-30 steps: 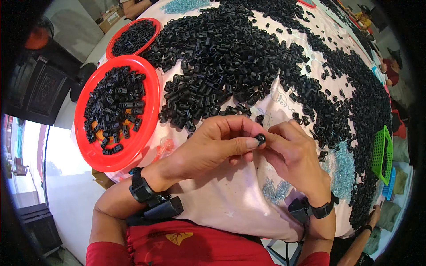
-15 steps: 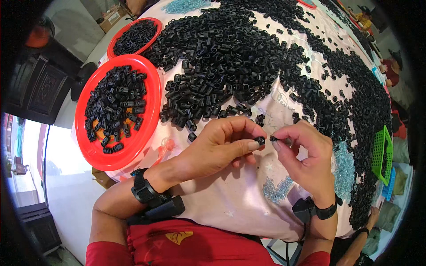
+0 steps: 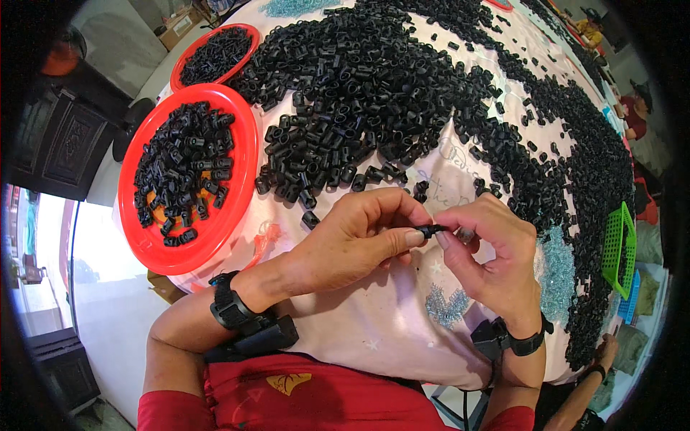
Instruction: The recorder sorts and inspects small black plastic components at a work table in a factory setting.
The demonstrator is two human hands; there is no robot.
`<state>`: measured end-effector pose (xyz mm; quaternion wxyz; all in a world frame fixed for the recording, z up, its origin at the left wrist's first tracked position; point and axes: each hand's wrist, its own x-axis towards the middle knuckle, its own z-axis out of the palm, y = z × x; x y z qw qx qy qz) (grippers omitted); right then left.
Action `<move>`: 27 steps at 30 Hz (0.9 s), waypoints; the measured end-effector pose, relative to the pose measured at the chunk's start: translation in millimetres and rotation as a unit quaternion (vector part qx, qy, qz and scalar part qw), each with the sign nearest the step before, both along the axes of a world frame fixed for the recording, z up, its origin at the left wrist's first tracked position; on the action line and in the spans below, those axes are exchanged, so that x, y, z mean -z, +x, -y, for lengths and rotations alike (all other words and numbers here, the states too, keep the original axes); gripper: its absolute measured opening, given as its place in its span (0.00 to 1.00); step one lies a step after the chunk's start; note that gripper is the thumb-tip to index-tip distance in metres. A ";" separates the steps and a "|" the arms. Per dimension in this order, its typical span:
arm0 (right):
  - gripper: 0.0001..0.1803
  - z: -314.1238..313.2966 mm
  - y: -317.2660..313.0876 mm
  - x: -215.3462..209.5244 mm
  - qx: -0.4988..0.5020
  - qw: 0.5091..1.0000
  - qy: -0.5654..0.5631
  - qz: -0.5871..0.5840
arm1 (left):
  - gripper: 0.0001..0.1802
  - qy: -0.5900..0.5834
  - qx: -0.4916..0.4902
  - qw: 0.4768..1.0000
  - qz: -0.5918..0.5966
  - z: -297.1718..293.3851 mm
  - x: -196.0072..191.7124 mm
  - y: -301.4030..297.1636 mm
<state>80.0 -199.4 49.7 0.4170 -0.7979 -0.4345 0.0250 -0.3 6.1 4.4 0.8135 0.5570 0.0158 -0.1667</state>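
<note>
My left hand (image 3: 357, 233) pinches a small black plastic fitting (image 3: 427, 230) between thumb and forefinger. From the other side, my right hand (image 3: 493, 248) grips a smaller black plastic piece (image 3: 440, 228), whose shape the fingertips mostly hide. The two pieces meet end to end; how far one sits inside the other cannot be made out. Just beyond my fingers lie a few loose black fittings (image 3: 421, 191), and a large heap of similar fittings (image 3: 338, 86) spreads across the cloth-covered table (image 3: 338, 327).
Black fittings fill a red plate (image 3: 251, 154) at left; a second red tray (image 3: 256, 44) behind it holds thin black pieces. Clear bluish pieces (image 3: 447, 305) lie nearby, with more (image 3: 557, 273) farther right. A green basket (image 3: 619, 248) and another person's arm (image 3: 586, 391) are at right.
My hands have come together, so the small piece in my right fingers, apart from the fitting before, now meets it. The view has shifted slightly.
</note>
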 end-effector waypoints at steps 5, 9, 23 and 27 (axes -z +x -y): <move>0.13 1.6 -1.2 0.7 0.015 0.999 -0.019 -0.024 | 0.09 -0.006 -0.001 1.000 -0.002 0.4 1.7 -0.3; 0.11 0.9 -0.2 3.4 -0.002 1.000 -0.004 0.007 | 0.09 0.002 0.000 1.000 -0.005 0.7 1.2 -0.8; 0.11 8.0 4.6 7.1 -0.052 0.998 0.003 -0.041 | 0.04 -0.004 -0.012 1.000 -0.007 9.0 6.8 -5.6; 0.10 6.9 4.5 6.1 -0.055 0.995 -0.009 -0.078 | 0.04 0.004 -0.014 1.000 -0.014 7.7 4.1 -7.6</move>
